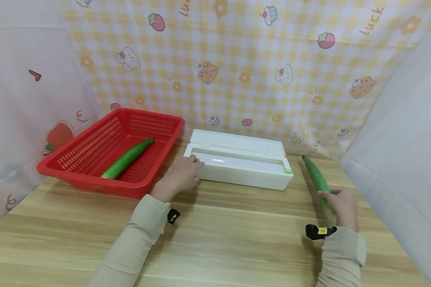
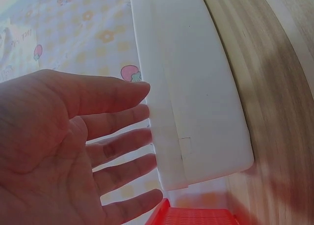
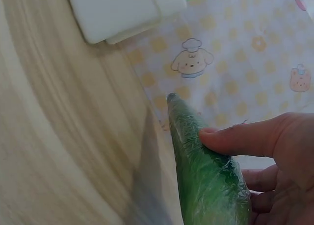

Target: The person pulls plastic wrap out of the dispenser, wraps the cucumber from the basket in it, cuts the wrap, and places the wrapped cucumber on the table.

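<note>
Head view shows, at my far left, a red plastic basket [image 1: 104, 189] with slotted walls and a rolled rim, a smooth green cucumber [image 1: 129, 158] lying slantwise on its perforated floor. Just right of the basket, my left hand [image 1: 181, 175] reaches to the near left corner of a long white box [image 1: 240, 176]; its fingers are extended and a little spread, with nothing gripped, the tips at the box's edge. Whether they press on it I cannot tell. The box has hard, rounded corners, a lid [image 1: 237, 142] tipped back along the far side, a shiny pale strip inside and a bright green piece [image 1: 288, 171] at its right end.

Past that end, over a gap of wood, my right hand [image 1: 341, 204] pinches a film-wrapped cucumber [image 1: 317, 175], thumb on one side and fingers curled on the other. Its clear film is crinkled and glossy, its narrow tip aimed at the checked cloth [image 1: 248, 99] behind. Wood-grain tabletop [image 1: 237, 235] stretches between my forearms, giving room to move in front of the box; rightward, the table's edge meets a plain white cloth [image 1: 398, 159].
</note>
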`<state>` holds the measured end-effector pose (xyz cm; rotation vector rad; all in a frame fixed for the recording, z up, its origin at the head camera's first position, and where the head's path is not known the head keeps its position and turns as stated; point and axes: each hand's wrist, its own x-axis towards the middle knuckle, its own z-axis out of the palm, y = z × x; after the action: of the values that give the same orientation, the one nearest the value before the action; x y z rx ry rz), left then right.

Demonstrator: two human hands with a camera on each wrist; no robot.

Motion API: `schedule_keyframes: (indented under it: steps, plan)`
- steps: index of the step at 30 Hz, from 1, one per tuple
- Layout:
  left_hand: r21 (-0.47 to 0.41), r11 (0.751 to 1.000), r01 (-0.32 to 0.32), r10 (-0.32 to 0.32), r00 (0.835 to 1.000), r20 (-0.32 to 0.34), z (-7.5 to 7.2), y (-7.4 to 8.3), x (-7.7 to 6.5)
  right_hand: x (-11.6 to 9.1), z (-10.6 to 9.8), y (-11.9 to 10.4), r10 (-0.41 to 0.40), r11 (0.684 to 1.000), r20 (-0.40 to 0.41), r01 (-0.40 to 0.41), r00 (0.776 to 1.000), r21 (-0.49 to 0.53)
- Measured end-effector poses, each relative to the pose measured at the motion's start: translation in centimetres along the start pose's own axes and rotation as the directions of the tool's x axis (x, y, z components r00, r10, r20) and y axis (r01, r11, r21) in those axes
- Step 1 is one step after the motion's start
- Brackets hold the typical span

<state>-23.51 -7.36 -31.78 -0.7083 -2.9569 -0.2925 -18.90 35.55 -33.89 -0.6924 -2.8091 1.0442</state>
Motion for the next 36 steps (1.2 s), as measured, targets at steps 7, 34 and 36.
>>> schedule_keyframes:
  steps: [7,34,36]
  plan:
    - [-0.006,1.000,-0.002,0.002,1.000,0.010,-0.1,0.0,0.0,0.4,0.9,0.5,0.004,0.999,0.040,-0.003,0.999,-0.032]
    - [-0.016,1.000,0.006,-0.005,1.000,0.015,-0.1,-0.2,0.0,0.0,-0.5,0.1,-0.008,0.991,0.408,-0.048,0.913,0.125]
    - [-0.014,1.000,0.008,-0.008,1.000,0.015,-0.1,-0.2,0.0,0.2,-0.4,0.0,-0.014,0.995,0.396,-0.027,0.918,0.099]
